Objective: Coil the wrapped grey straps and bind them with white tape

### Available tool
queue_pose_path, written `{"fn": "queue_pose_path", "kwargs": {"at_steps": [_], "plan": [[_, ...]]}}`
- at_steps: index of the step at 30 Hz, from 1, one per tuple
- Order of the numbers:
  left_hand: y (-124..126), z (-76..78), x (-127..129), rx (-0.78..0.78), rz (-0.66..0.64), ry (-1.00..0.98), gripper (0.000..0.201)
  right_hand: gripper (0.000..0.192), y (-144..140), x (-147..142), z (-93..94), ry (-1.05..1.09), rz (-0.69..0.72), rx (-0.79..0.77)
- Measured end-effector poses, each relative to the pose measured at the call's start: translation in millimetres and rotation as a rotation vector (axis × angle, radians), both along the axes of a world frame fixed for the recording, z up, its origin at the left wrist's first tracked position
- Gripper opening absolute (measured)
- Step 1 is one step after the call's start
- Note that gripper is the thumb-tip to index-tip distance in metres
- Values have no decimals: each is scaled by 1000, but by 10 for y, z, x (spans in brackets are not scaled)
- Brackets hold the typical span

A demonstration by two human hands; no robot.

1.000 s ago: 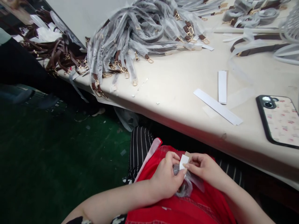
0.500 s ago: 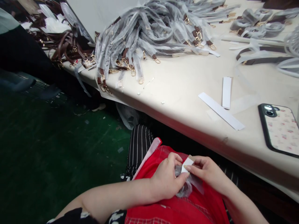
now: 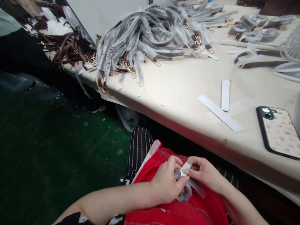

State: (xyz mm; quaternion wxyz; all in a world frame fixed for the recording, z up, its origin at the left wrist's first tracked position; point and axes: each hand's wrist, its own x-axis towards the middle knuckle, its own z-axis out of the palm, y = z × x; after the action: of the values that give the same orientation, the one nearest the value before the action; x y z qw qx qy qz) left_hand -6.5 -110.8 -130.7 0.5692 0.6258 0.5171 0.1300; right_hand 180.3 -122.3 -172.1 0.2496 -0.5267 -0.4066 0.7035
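Observation:
In my lap, over the red apron (image 3: 150,215), both hands are close together. My left hand (image 3: 166,179) is closed around a coiled strap in clear plastic wrap (image 3: 186,193), most of it hidden by the fingers. A short white paper strip (image 3: 185,169) lies against the top of the coil. Thumb and fingers of my right hand (image 3: 206,173) pinch that strip, covering its right end. A loose tail of plastic film (image 3: 198,187) sticks out below the right fingers.
A table (image 3: 178,115) runs along the front, bearing a heap of plastic-wrapped straps (image 3: 150,34) with gold clasps. Nearer lie two white paper strips (image 3: 220,113) and a phone (image 3: 281,131). Bare brown straps (image 3: 67,50) hang at the left, beside a person's dark-trousered leg (image 3: 30,59).
My right fingers have shifted slightly left with the paper strip, pressing it closer over the wrapped coil. The left hand keeps its hold. The view has moved a little.

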Motion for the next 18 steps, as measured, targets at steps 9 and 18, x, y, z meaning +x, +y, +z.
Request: {"fn": "queue_pose_path", "kwargs": {"at_steps": [9,18], "plan": [[127,-242,-71,-449,-23,-175,25,27,-120,-32,386,-508,348,626],[368,-141,71,-595,371,-526,50,52,-255,-125,172,-812,188,983]]}}
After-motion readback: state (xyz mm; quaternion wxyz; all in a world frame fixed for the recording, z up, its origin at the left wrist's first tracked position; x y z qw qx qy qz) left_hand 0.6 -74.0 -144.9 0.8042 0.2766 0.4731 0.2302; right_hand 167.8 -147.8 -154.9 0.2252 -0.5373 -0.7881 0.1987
